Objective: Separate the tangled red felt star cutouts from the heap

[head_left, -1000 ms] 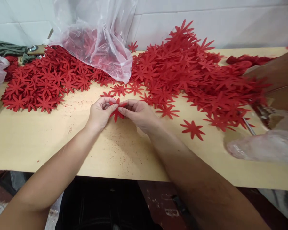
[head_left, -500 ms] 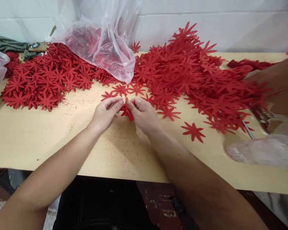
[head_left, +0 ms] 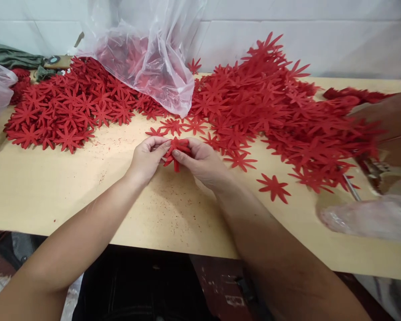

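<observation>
Between my two hands, over the middle of the table, is a red flower-shaped cutout (head_left: 177, 145) with narrow petals, some of them hanging down. My left hand (head_left: 149, 157) pinches its left side between thumb and fingers. On the other side my right hand (head_left: 200, 159) grips it, the thumb lying across the petals. Whether it is one layer or several stacked, I cannot tell. Just beyond my fingertips lie several loose red cutouts (head_left: 173, 126) of the same shape. Another single cutout (head_left: 274, 188) rests flat to the right of my right hand.
A big heap of red cutouts (head_left: 247, 98) spreads at the right, and a second heap (head_left: 63, 107) at the left. A clear plastic bag (head_left: 163, 84) leans between them. Another person's arm (head_left: 392, 120) reaches in at the right, above a plastic-wrapped thing (head_left: 370, 218). Red specks dot the table (head_left: 113, 214).
The held cutout has turned and now shows more of its petals facing up. My right thumb has shifted onto it. The whole view has moved slightly.
</observation>
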The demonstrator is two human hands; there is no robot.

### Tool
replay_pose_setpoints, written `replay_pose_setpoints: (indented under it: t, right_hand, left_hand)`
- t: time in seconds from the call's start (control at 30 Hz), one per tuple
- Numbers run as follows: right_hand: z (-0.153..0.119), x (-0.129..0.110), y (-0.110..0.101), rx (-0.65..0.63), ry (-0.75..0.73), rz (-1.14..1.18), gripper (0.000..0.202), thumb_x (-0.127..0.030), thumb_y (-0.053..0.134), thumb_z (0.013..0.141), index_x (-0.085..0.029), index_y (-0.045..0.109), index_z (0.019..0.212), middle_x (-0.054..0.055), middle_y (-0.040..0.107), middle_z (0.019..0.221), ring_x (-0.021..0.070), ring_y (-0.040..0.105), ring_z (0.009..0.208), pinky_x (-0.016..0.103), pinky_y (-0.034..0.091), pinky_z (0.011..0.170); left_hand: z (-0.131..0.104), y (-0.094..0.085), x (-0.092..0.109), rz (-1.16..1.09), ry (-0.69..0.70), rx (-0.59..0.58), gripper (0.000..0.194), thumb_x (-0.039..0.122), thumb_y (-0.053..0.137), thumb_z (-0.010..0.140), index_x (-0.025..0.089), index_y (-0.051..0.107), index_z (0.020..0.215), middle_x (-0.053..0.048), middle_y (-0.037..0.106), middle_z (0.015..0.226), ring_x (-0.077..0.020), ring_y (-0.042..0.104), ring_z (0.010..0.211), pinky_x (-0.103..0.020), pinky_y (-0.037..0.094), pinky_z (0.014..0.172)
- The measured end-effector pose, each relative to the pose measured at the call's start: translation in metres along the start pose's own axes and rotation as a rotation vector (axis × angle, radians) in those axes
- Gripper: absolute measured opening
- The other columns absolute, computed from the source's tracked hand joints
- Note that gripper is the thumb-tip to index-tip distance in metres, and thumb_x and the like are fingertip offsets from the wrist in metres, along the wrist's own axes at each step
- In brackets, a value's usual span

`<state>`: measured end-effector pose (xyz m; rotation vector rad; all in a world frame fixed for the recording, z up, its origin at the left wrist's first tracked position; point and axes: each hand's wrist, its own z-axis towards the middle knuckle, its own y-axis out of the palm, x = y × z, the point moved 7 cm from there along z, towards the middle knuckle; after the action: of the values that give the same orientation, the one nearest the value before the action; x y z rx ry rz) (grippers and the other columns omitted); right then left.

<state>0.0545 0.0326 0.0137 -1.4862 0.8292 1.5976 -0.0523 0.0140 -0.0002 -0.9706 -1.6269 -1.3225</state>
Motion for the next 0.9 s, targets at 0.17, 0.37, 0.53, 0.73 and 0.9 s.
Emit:
replay_pose_setpoints:
  t: [0.17, 0.37, 0.53, 0.73, 0.9]
  right_hand:
    - [0.003, 0.008, -0.015, 0.002, 0.033, 0.006, 0.031, -0.042, 0.076, 0.066, -0.019, 0.057, 0.074, -0.002, 0.057, 0.069, 0.0084, 0.052, 0.060, 0.026, 0.046, 0.059]
    - [0.006, 0.012, -0.036, 0.203, 0.031, 0.085, 0.031, -0.040, 0.078, 0.064, -0.020, 0.055, 0.070, -0.004, 0.058, 0.060, 0.0072, 0.051, 0.051, 0.025, 0.046, 0.052]
    - [0.004, 0.000, -0.046, 0.337, -0.040, 0.023, 0.037, -0.047, 0.073, 0.071, -0.020, 0.049, 0.063, -0.006, 0.050, 0.049, 0.0057, 0.045, 0.044, 0.022, 0.038, 0.044]
    - [0.004, -0.004, -0.041, 0.335, -0.036, -0.061, 0.044, -0.059, 0.066, 0.071, -0.019, 0.052, 0.061, -0.006, 0.043, 0.045, 0.0048, 0.035, 0.040, 0.022, 0.028, 0.039]
    - [0.002, 0.000, -0.040, 0.368, -0.031, -0.076, 0.042, -0.058, 0.069, 0.068, -0.019, 0.054, 0.065, -0.005, 0.049, 0.052, 0.0054, 0.039, 0.046, 0.022, 0.031, 0.044]
  left_hand:
    - [0.000, -0.012, 0.004, -0.097, -0.054, 0.134, 0.010, 0.015, 0.057, 0.081, 0.017, 0.049, 0.075, 0.006, 0.058, 0.066, -0.0040, 0.058, 0.059, -0.017, 0.043, 0.058]
    - [0.003, -0.004, 0.004, 0.029, -0.086, 0.038, 0.011, 0.009, 0.056, 0.081, 0.016, 0.049, 0.077, 0.007, 0.058, 0.061, -0.0024, 0.053, 0.048, -0.016, 0.036, 0.048]
    - [0.004, -0.001, 0.002, 0.098, -0.086, 0.014, 0.010, 0.007, 0.054, 0.082, 0.016, 0.050, 0.080, 0.007, 0.056, 0.057, -0.0027, 0.051, 0.046, -0.017, 0.036, 0.048]
    - [0.007, 0.003, -0.005, 0.242, 0.018, -0.047, 0.020, 0.006, 0.062, 0.075, 0.014, 0.061, 0.094, 0.000, 0.066, 0.082, -0.0068, 0.058, 0.071, -0.022, 0.045, 0.069]
    - [0.004, 0.002, -0.003, 0.260, 0.053, -0.056, 0.015, 0.024, 0.057, 0.084, 0.014, 0.065, 0.093, -0.002, 0.064, 0.081, -0.0086, 0.055, 0.072, -0.023, 0.044, 0.067]
